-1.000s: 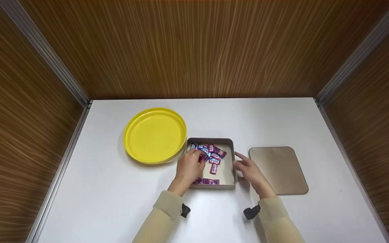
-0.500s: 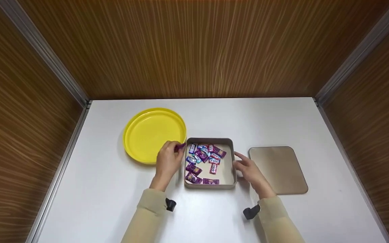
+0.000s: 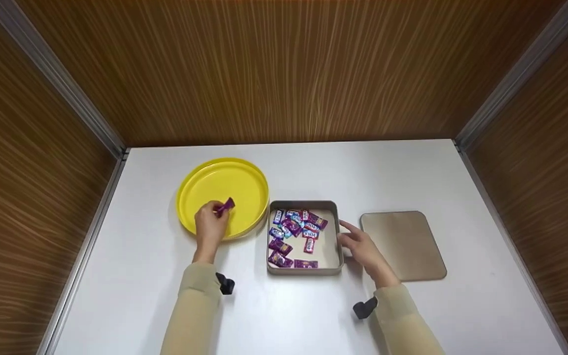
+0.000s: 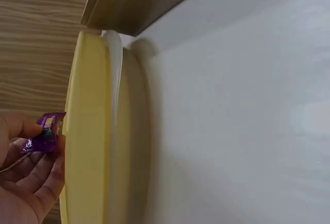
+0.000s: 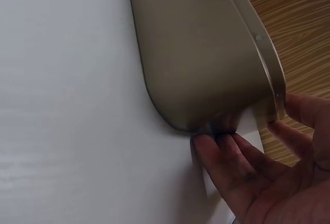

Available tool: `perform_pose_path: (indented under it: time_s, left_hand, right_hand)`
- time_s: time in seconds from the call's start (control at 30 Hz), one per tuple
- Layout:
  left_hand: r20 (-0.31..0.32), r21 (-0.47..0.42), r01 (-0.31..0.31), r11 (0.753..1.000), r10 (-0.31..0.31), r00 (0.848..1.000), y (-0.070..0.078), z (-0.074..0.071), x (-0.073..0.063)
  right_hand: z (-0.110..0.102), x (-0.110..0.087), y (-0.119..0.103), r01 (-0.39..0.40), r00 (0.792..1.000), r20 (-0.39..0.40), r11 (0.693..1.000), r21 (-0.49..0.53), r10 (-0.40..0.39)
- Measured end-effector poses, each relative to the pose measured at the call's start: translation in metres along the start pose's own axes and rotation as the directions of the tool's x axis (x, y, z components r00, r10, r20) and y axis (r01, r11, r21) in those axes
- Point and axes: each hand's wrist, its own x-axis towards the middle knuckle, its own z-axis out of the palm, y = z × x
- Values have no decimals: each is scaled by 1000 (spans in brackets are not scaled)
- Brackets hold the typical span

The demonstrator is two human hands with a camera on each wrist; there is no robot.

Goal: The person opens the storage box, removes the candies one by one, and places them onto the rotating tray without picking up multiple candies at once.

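Note:
In the head view my left hand is over the near part of a round yellow plate. It pinches a purple-wrapped candy between thumb and fingers; the left wrist view shows the same candy level with the plate's raised rim. To the plate's right stands a shallow square metal tin, holding several purple candies and several blue, red and white ones. My right hand rests its fairly straight fingertips against the tin's right side, touching near its lower corner in the right wrist view.
A flat brownish lid with rounded corners lies on the white table, right of the tin and beside my right hand. Wood-grain panels enclose the back and both sides.
My left hand has lifted a purple candy out of the tin and carried it leftward over the yellow plate. The right hand has stayed against the tin.

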Motion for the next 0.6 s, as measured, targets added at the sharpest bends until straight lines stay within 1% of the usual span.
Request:
perform_pose_path:
  time_s: [0.07,0.2,0.3,0.37,0.43,0.6]
  left_hand:
    - [0,18,34,999,-34,999,-6,-3,4]
    - [14,93,97,991,-98,995,-12,-5,9]
    - [38,150,157,976,-164,986,-14,-5,11]
    - [47,182,184,966,-196,979,-13,-4,13]
    - [53,207,192,959,-207,977,-14,-3,14]
    - [63,255,184,949,-206,977,-16,-1,16]
  right_hand:
    - [0,1,0,10,1000,-2,1000,-6,-10]
    - [0,1,0,27,1000,-5,1000,10,-27]
    - [1,1,0,30,999,-13,1000,11,-29]
    - [1,2,1,33,999,-18,999,9,-33]
    - [2,1,2,36,999,-30,999,0,-36]
    - [3,-1,2,49,998,-37,999,17,-48]
